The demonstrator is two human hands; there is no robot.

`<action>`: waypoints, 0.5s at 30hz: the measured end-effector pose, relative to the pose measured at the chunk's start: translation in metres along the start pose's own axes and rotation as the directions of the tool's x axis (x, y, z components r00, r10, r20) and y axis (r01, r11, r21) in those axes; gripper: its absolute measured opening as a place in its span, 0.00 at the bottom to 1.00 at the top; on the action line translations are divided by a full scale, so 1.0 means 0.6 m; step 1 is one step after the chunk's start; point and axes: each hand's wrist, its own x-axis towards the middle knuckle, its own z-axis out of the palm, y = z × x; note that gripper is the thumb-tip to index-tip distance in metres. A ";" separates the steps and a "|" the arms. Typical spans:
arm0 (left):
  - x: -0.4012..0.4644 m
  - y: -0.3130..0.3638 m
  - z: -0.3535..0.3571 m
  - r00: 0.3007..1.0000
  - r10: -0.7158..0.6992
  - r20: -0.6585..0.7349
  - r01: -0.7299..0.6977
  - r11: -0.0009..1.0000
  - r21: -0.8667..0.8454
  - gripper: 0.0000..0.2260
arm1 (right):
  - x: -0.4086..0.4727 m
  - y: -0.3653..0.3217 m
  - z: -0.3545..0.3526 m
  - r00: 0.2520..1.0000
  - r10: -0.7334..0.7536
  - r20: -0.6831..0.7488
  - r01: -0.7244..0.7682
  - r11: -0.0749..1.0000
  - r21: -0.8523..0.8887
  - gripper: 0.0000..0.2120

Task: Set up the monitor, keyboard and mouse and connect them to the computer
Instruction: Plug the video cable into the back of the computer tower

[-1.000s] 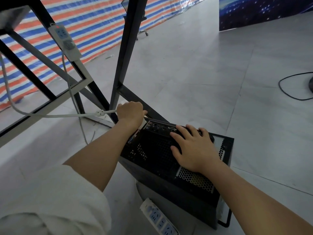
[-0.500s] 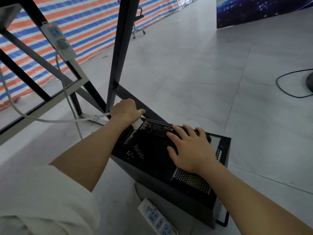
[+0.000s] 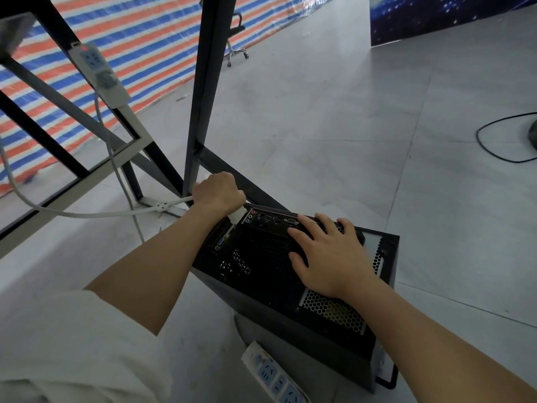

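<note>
A person is kneeling or crouching over a black computer (image 3: 279,274) lying on the grey tiled floor, its rear port panel facing up, at about 6 o'clock in the view. The left hand (image 3: 219,193), at 11 o'clock from the case, is closing its fingers around a white plug (image 3: 236,218) and holding it at the panel's upper left corner; a white cable (image 3: 87,213) is trailing away toward 9 o'clock. The right hand (image 3: 331,254) is lying flat with fingers spread, pressing on the case to steady it. This appears to be the cable-connecting step; next, the plug likely needs lining up squarely with its socket and a firm push. The case is dark, with honeycomb vents and small coloured audio jacks. No monitor, keyboard or mouse is showing.
</note>
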 end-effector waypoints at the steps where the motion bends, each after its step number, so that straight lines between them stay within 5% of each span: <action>1: -0.001 0.000 0.000 0.999 -0.012 -0.030 0.013 1.000 0.021 0.13 | 0.000 0.000 0.000 1.000 0.000 -0.004 0.000 1.000 -0.003 0.32; 5: -0.003 0.000 0.007 1.000 -0.011 -0.021 0.014 0.989 0.150 0.12 | 0.000 -0.002 0.000 1.000 -0.003 -0.013 0.003 1.000 -0.015 0.36; 9: 0.005 -0.001 0.005 0.999 -0.019 0.037 0.017 0.998 0.054 0.09 | 0.000 -0.001 -0.001 1.000 -0.001 -0.004 0.001 1.000 0.008 0.32; 15: -0.002 -0.003 0.008 0.999 0.026 -0.046 -0.018 0.987 0.162 0.13 | 0.002 0.000 0.002 1.000 -0.014 -0.013 0.014 1.000 -0.005 0.34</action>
